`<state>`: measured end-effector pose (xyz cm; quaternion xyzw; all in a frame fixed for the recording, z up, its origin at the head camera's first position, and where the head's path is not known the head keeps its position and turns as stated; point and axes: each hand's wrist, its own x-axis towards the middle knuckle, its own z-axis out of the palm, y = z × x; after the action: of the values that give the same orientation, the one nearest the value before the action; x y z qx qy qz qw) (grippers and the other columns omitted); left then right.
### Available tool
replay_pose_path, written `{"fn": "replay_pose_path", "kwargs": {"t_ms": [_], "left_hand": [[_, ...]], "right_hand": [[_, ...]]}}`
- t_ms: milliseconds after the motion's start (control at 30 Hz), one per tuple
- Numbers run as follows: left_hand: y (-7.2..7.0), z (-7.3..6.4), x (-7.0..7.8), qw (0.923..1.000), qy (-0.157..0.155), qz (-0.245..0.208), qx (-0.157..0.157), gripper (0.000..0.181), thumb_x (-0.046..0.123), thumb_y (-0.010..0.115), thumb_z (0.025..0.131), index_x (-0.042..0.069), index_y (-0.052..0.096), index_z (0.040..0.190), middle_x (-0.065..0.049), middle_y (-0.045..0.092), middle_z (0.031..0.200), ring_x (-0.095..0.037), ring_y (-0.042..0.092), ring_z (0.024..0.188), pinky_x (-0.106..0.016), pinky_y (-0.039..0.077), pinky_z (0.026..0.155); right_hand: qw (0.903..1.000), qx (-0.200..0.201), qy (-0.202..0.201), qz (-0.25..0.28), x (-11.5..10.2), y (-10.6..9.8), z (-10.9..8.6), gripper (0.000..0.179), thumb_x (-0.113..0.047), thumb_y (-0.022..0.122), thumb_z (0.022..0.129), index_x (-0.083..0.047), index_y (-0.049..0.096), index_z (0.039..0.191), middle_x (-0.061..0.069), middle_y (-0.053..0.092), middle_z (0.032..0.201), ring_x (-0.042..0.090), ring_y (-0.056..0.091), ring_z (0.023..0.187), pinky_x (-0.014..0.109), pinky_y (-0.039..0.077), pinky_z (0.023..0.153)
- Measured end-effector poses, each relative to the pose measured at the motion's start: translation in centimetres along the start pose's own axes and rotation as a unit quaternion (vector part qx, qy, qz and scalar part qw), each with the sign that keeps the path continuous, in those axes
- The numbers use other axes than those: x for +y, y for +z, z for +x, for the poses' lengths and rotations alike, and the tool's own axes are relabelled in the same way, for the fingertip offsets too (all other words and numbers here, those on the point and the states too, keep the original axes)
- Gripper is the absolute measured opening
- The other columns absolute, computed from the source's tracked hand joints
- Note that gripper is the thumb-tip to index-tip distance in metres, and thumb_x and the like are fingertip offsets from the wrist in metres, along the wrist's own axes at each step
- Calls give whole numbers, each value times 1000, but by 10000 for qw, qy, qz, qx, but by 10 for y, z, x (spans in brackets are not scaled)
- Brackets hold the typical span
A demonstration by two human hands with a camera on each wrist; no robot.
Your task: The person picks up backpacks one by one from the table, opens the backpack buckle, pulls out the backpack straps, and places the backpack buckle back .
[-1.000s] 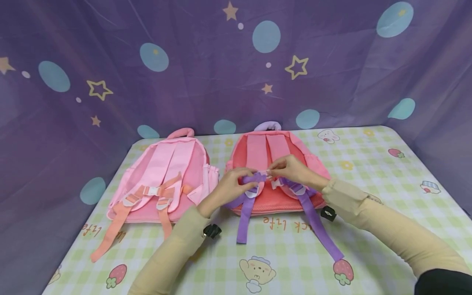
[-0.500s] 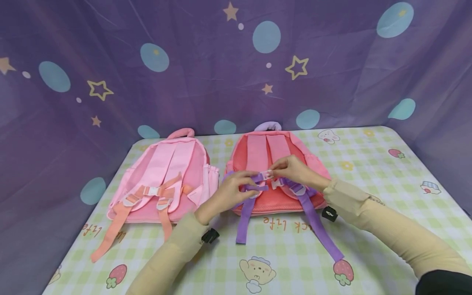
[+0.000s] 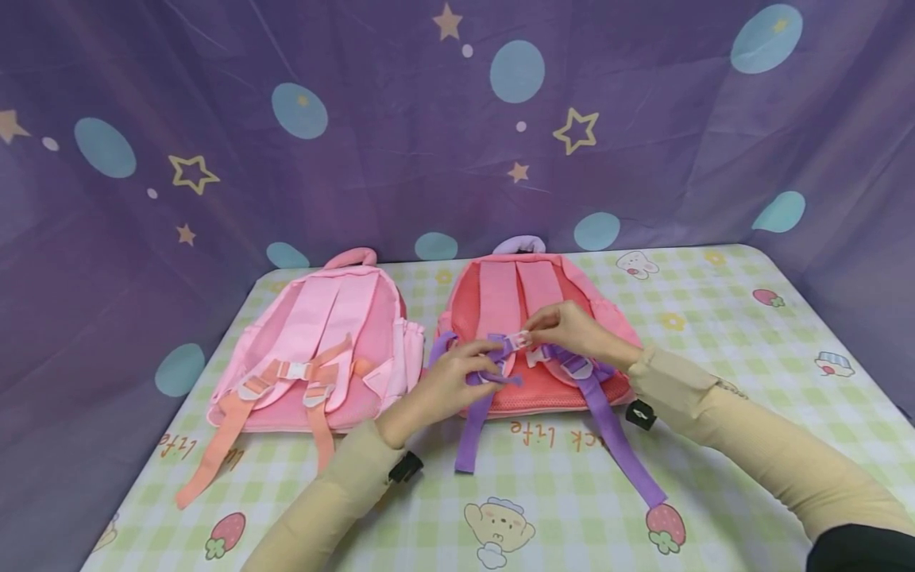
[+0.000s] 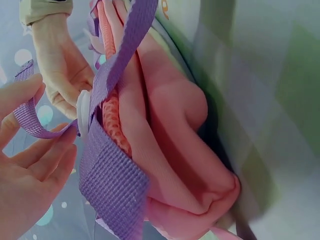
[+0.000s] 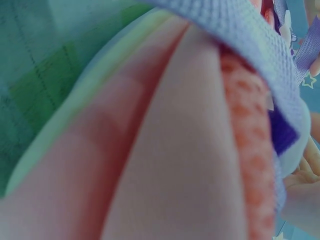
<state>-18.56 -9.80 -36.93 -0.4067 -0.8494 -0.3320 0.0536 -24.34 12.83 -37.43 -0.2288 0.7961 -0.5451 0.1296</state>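
Observation:
A coral-pink backpack point(image 3: 565, 389) lies with its shoulder straps facing up. My right hand point(image 3: 572, 328) pinches a pale plastic buckle point(image 3: 519, 340) above its middle. Purple webbing point(image 3: 498, 343) runs from that buckle to my left hand point(image 3: 452, 380), whose thumb and fingers are around it. In the left wrist view, the short loose strap end point(image 4: 30, 117) curls between the thumb and fingers. A second pale buckle part point(image 3: 534, 357) rests on the backpack just below my right fingers. The right wrist view mostly shows the backpack's side point(image 5: 175, 150).
A light pink backpack point(image 3: 314, 318) lies to the left, its orange straps point(image 3: 232, 433) and fastened white buckle point(image 3: 295, 371) on top. Two long purple strap tails point(image 3: 622, 445) hang onto the checked tablecloth point(image 3: 572, 508). A purple curtain point(image 3: 400, 159) stands behind.
My left fingers have spread and shifted slightly down and left, and the short strap end now shows below the buckle. The right hand stays almost in place with the buckle.

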Motion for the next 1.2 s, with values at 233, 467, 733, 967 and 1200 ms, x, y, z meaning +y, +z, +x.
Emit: {"fn": "replay_pose_path", "kwargs": {"t_ms": [233,467,733,967,1200], "left_hand": [[3,-4,1,9996,259,74,-47,7,7,67,75,5,67,82,-15,55,116,-26,50,110,-31,40,92],[5,-7,4,9990,377,147,-208,8,6,66,76,7,67,83,-13,55,117,-25,50,111,-32,40,91],[9,-8,9,9974,317,419,-496,14,7,66,74,10,67,88,-10,55,118,-22,48,112,-31,39,92],[8,-7,12,9979,430,337,-360,33,9,66,76,6,60,109,-12,53,118,-23,48,113,-32,38,93],[-1,2,11,9973,588,384,-204,42,9,68,76,0,53,115,-13,55,116,-24,50,110,-31,39,92]], "right_hand": [[10000,10,0,11,2,0,-1,16,1,59,80,7,63,95,18,66,86,29,64,76,34,51,69],[9997,80,-97,-224,3,-1,-1,15,0,61,79,7,64,93,18,66,86,22,64,75,29,51,66],[9990,106,-111,-430,4,-1,-2,15,2,61,79,8,64,91,19,66,85,20,64,75,22,49,63],[9987,53,-273,-430,3,-2,-3,14,3,59,79,9,63,91,19,65,86,24,64,77,23,50,65],[9983,82,-313,-488,6,-2,-2,14,3,60,79,9,63,91,20,65,86,25,64,75,23,50,64]]}}
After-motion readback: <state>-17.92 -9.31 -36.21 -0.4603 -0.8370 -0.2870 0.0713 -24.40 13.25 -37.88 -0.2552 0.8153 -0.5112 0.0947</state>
